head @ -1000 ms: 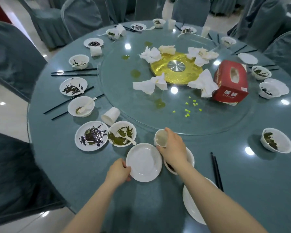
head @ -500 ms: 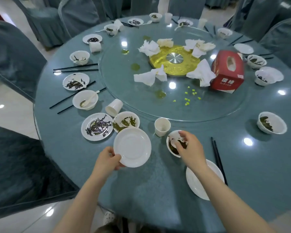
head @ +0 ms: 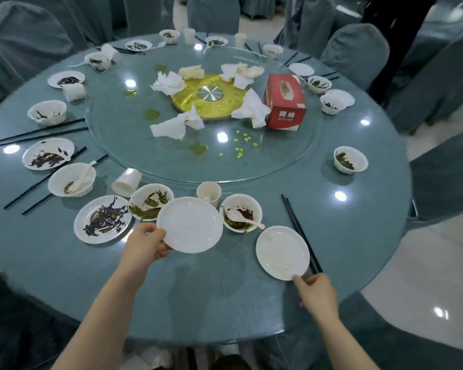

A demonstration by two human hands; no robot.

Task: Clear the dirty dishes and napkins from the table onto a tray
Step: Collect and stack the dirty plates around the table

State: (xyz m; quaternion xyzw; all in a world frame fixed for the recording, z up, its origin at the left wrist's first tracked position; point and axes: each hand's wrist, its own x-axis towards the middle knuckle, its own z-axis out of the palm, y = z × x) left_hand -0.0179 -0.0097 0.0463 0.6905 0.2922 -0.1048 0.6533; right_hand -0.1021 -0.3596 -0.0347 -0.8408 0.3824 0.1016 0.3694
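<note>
My left hand (head: pixel 145 244) grips the near rim of a clean white plate (head: pixel 189 225), held above the round teal table (head: pixel 198 303). My right hand (head: pixel 317 293) touches the near edge of a second white plate (head: pixel 282 252) lying on the table, fingers at its rim beside the ends of black chopsticks (head: pixel 300 231). Between the two plates stands a dirty bowl with a spoon (head: pixel 241 213). A paper cup (head: pixel 209 194) stands just behind it. Crumpled napkins (head: pixel 171 126) lie on the glass turntable. No tray is in view.
Dirty plates (head: pixel 102 219) and bowls (head: pixel 72 179) with chopsticks ring the left side, with a tipped cup (head: pixel 126 181). A red tissue box (head: pixel 285 102) sits on the glass turntable (head: pixel 278 156). A lone bowl (head: pixel 350 159) stands right. Covered chairs (head: pixel 356 52) surround the table.
My right hand left the dirty bowl and moved back right to the near plate's edge. My left hand carried its plate slightly right and up. The camera pulled back.
</note>
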